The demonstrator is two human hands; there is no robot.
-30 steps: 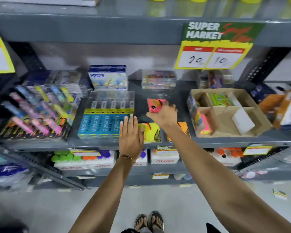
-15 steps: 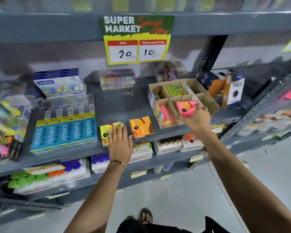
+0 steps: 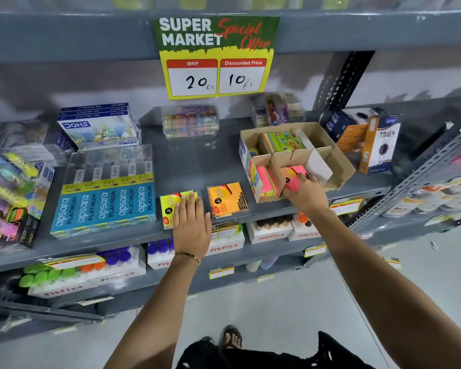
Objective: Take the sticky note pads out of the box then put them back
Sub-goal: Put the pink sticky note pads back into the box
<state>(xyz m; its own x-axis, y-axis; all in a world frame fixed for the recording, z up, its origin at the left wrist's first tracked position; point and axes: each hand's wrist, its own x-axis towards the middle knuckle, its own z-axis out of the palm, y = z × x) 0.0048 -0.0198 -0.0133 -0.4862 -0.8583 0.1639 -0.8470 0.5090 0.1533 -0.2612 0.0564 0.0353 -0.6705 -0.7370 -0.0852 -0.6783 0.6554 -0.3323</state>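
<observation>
A cardboard box [image 3: 338, 161] with dividers sits on the grey shelf at the right. My right hand [image 3: 305, 191] holds a pink sticky note pad [image 3: 294, 173] in the box's front middle compartment. More pink and multicoloured pads [image 3: 267, 179] stand in the front left compartment, and a green pack [image 3: 284, 141] lies in a rear one. On the shelf left of the box lie an orange pad [image 3: 226, 199] and a yellow pad [image 3: 172, 206]. My left hand [image 3: 190, 225] rests flat on the yellow pad, fingers together.
The grey shelf [image 3: 197, 161] also carries blue Apsara pencil packs [image 3: 104, 206], a Doms box [image 3: 99, 126], clear crayon cases [image 3: 190, 121], highlighter packs [image 3: 8, 193] at far left and Trio boxes [image 3: 378, 142] right of the cardboard box. A price sign [image 3: 216, 57] hangs above. Fitfizz boxes line the lower shelf.
My right hand carried the pink pad from above the shelf's middle rightward and down into the box's front compartment. My left hand stayed on the yellow pad. The view panned right.
</observation>
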